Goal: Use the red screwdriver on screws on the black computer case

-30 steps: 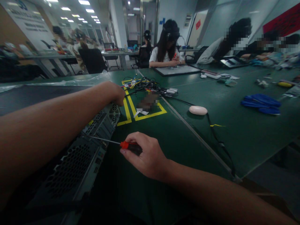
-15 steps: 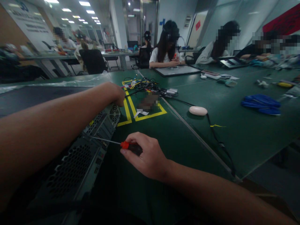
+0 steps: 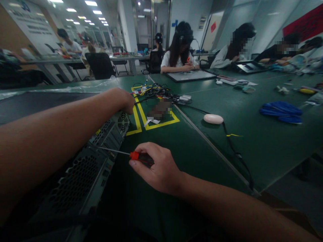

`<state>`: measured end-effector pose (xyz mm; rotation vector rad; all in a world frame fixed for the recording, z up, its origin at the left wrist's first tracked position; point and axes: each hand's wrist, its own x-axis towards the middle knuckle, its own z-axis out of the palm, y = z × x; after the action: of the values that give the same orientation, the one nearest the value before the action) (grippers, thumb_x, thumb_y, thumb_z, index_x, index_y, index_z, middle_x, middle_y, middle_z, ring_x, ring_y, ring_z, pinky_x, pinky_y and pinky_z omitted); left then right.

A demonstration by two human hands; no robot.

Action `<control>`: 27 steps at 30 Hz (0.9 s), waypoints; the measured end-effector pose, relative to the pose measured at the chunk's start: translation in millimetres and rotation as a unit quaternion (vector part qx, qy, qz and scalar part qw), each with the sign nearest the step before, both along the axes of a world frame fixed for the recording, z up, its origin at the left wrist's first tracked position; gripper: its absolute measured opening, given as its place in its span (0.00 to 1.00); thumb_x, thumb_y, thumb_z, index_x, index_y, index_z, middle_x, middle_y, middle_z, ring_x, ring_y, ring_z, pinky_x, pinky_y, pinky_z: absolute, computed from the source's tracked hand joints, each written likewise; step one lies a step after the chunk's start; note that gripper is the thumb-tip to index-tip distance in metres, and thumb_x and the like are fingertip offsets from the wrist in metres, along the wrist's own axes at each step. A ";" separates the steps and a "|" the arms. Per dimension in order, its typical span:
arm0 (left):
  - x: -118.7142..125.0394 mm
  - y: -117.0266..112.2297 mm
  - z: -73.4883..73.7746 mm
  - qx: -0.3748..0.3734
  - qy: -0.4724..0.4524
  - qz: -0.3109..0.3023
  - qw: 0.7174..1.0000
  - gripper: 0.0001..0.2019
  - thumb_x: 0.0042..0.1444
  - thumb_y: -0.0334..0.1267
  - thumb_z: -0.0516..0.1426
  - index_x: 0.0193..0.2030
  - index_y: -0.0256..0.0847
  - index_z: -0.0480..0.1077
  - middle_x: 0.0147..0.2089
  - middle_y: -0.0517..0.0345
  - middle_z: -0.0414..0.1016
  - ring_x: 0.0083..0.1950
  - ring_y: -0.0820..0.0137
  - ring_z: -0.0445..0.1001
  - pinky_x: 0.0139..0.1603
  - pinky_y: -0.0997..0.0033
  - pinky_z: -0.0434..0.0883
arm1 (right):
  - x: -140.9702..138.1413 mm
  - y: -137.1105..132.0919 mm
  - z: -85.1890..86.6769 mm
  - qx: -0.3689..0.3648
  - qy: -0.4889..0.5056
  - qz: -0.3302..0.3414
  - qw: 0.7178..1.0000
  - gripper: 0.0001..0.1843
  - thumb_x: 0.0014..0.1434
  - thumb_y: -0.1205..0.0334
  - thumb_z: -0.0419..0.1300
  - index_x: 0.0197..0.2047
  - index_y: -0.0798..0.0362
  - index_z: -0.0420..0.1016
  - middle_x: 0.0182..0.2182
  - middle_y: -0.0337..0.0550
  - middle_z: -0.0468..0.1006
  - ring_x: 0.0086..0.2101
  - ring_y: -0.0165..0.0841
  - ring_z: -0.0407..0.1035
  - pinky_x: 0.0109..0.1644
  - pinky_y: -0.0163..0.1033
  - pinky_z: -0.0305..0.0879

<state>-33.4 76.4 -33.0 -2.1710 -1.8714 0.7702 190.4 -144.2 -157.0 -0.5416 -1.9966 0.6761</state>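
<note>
A screwdriver [image 3: 135, 155] with a red and dark handle is gripped in my right hand [image 3: 161, 168], fingers wrapped round it. Its long shaft points left to the back panel of a computer case [image 3: 111, 148]; the tip is hard to make out against the dark metal. The case lies at the left, showing honeycomb vents and a round fan grille [image 3: 123, 121]. My left hand [image 3: 126, 102] rests at the far end of the case, above the grille. Its fingers bend down out of sight, so what they touch is hidden.
Tangled cables [image 3: 158, 90] lie past the case beside yellow tape marks [image 3: 163, 125]. A pale oval object [image 3: 213, 119] sits near a black cable [image 3: 230, 143]. To the right is a folded blue item [image 3: 280, 112]. Across the green table [image 3: 202, 151], a person [image 3: 176, 57] works over a flat panel.
Both my hands, the screwdriver and the case stay practically in place. Only slight shifts show among the people in the background.
</note>
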 end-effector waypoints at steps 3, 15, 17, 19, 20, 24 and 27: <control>-2.6 3.4 -1.9 0.002 -0.004 0.007 1.000 0.29 0.60 0.46 0.74 0.67 0.44 0.97 0.55 0.36 0.98 0.64 0.35 0.92 0.66 0.46 0.84 | 1.8 0.1 1.9 0.008 -0.008 -0.004 1.000 0.10 0.85 0.54 0.73 0.59 0.50 0.88 0.49 0.48 0.95 0.44 0.39 0.88 0.54 0.44 0.86; -1.0 0.7 0.6 -0.005 0.013 -0.009 1.000 0.28 0.61 0.49 0.73 0.67 0.47 0.98 0.52 0.37 0.98 0.62 0.36 0.92 0.64 0.46 0.86 | -1.2 0.8 -3.3 -0.019 -0.021 0.003 1.000 0.13 0.82 0.50 0.75 0.60 0.46 0.85 0.50 0.45 0.94 0.45 0.40 0.89 0.56 0.47 0.89; 0.1 0.1 1.0 -0.008 0.023 -0.013 1.000 0.28 0.62 0.49 0.73 0.67 0.45 0.97 0.52 0.37 0.98 0.61 0.36 0.93 0.64 0.47 0.86 | -1.1 0.7 -1.4 -0.016 -0.018 0.003 1.000 0.10 0.84 0.50 0.74 0.57 0.46 0.84 0.49 0.45 0.94 0.45 0.40 0.89 0.56 0.46 0.88; 0.8 -0.2 1.3 -0.007 0.021 -0.008 1.000 0.29 0.62 0.49 0.72 0.67 0.44 0.97 0.53 0.37 0.98 0.62 0.37 0.92 0.65 0.48 0.86 | -0.7 0.7 0.4 -0.010 -0.009 0.008 1.000 0.08 0.85 0.52 0.73 0.56 0.46 0.84 0.49 0.45 0.94 0.45 0.39 0.89 0.55 0.45 0.88; 0.9 -0.4 1.6 -0.007 0.018 -0.005 1.000 0.29 0.62 0.49 0.73 0.68 0.44 0.97 0.54 0.37 0.98 0.63 0.37 0.92 0.66 0.48 0.85 | -0.5 0.7 1.0 -0.008 -0.005 0.011 1.000 0.08 0.85 0.53 0.73 0.56 0.47 0.83 0.49 0.45 0.94 0.45 0.39 0.89 0.55 0.45 0.88; 0.5 -1.4 2.8 -0.008 0.014 -0.003 1.000 0.30 0.62 0.48 0.73 0.70 0.42 0.96 0.56 0.36 0.98 0.65 0.36 0.91 0.69 0.48 0.85 | -1.0 1.1 0.5 -0.015 -0.008 0.009 1.000 0.09 0.85 0.52 0.73 0.56 0.46 0.84 0.49 0.45 0.94 0.45 0.39 0.89 0.56 0.45 0.88; 0.0 -2.4 3.5 -0.006 0.001 -0.006 1.000 0.29 0.62 0.49 0.73 0.69 0.45 0.97 0.56 0.36 0.98 0.66 0.34 0.91 0.68 0.47 0.85 | -1.4 1.2 -0.2 -0.023 -0.017 0.007 1.000 0.09 0.84 0.51 0.73 0.56 0.46 0.84 0.48 0.45 0.93 0.44 0.40 0.88 0.56 0.46 0.88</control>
<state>-33.4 74.0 -29.5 -2.1852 -1.8565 0.7826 189.0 -143.0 -157.2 -0.5703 -2.0224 0.7281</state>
